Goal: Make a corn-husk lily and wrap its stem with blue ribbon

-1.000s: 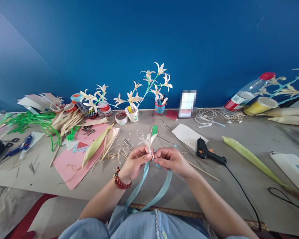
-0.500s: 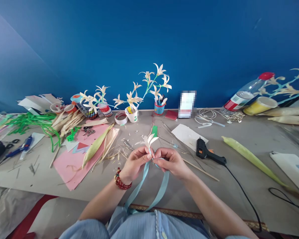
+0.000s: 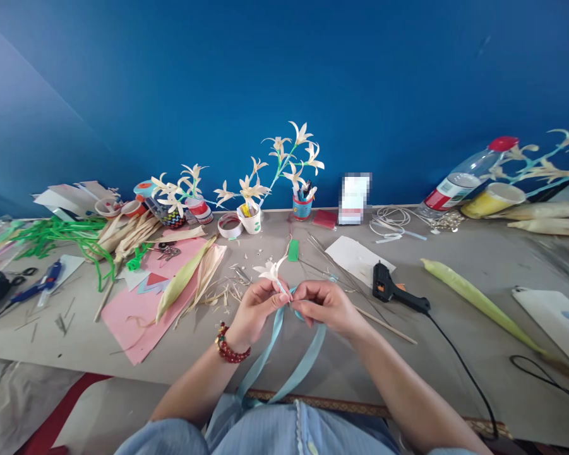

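A small white flower (image 3: 271,270) leans to the left above my left hand (image 3: 261,308), whose thumb and fingers pinch its stem. My right hand (image 3: 326,307) is closed on a light blue ribbon (image 3: 307,363) close to the stem, its fingertips almost meeting those of my left hand. From between both hands the ribbon hangs in a long loop down to my lap. The exact spot where ribbon and stem meet is partly hidden by my fingers.
A black glue gun (image 3: 386,283) lies to the right beside a green husk (image 3: 478,306). Pink paper (image 3: 132,322) and husks lie left. Cups with white flowers (image 3: 249,218), a tape roll (image 3: 230,225) and a tilted bottle (image 3: 459,183) stand along the wall.
The flower has tipped from nearly upright over to the left and sits slightly lower. Both hands keep their grip in nearly the same place.
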Demonstrator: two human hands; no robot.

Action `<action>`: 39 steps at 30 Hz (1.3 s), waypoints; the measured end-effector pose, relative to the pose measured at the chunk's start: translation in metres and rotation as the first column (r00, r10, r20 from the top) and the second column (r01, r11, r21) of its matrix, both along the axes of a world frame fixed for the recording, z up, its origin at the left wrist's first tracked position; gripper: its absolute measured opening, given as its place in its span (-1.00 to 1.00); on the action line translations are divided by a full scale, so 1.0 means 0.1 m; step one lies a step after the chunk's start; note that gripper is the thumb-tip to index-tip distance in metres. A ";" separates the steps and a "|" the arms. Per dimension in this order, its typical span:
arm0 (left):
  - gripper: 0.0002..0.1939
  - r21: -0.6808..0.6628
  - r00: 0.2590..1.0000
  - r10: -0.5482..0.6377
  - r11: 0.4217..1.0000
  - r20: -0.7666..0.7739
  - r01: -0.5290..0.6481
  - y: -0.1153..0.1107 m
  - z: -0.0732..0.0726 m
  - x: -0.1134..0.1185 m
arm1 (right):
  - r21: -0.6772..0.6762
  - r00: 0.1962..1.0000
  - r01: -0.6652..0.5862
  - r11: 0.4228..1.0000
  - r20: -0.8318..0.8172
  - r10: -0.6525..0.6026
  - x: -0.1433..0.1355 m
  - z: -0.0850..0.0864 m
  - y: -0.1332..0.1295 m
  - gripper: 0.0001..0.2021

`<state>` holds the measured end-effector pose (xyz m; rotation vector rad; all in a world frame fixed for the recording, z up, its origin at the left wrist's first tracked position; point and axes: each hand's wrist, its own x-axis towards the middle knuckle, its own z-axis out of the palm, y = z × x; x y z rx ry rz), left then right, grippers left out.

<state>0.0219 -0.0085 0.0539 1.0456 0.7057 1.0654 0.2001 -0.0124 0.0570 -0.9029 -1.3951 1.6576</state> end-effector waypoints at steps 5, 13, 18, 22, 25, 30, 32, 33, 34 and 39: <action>-0.81 -0.004 0.988 -0.111 0.994 0.104 0.112 0.01 0.01 0.01 | -0.133 0.983 -0.124 0.983 -0.153 0.104 0.00 -0.04 0.00 -0.74; -0.78 -0.061 0.978 -0.096 0.992 0.186 0.109 0.00 -0.05 0.03 | -0.101 0.984 -0.033 0.994 -0.175 0.015 -0.11 -0.08 -0.05 -0.70; -0.85 0.081 0.992 0.099 0.992 -0.075 -0.093 0.01 -0.05 0.02 | 0.193 0.983 0.135 0.972 0.095 -0.156 -0.08 -0.01 -0.07 -0.79; -0.84 0.235 0.934 0.244 0.955 -0.261 -0.183 0.01 -0.04 0.00 | 0.385 0.915 0.197 0.901 0.259 -0.311 -0.08 0.03 -0.08 -0.82; -0.83 0.203 0.940 0.215 0.966 -0.266 -0.163 0.00 -0.02 0.00 | 0.293 0.938 0.171 0.940 0.244 -0.247 -0.07 0.01 -0.06 -0.80; -0.83 0.121 0.988 0.084 0.990 -0.132 -0.069 -0.01 0.02 0.00 | -0.012 0.999 0.040 0.999 0.023 -0.040 -0.03 -0.03 0.00 -0.75; -0.80 0.065 0.998 0.005 0.998 -0.058 -0.001 -0.01 0.03 0.00 | -0.098 0.997 -0.023 0.995 -0.070 0.016 -0.02 -0.04 0.01 -0.73; -0.79 0.035 0.999 -0.036 0.999 -0.021 0.037 -0.01 0.02 0.00 | -0.132 0.993 -0.055 0.990 -0.107 0.041 -0.02 -0.04 0.01 -0.73; -0.77 0.008 0.997 -0.071 0.997 0.014 0.070 0.00 0.02 0.00 | -0.158 0.989 -0.083 0.984 -0.136 0.062 -0.02 -0.04 0.00 -0.73; -0.73 -0.078 0.985 -0.125 0.988 0.116 0.135 0.01 -0.01 0.00 | -0.194 0.978 -0.104 0.975 -0.198 0.065 -0.07 -0.04 -0.02 -0.72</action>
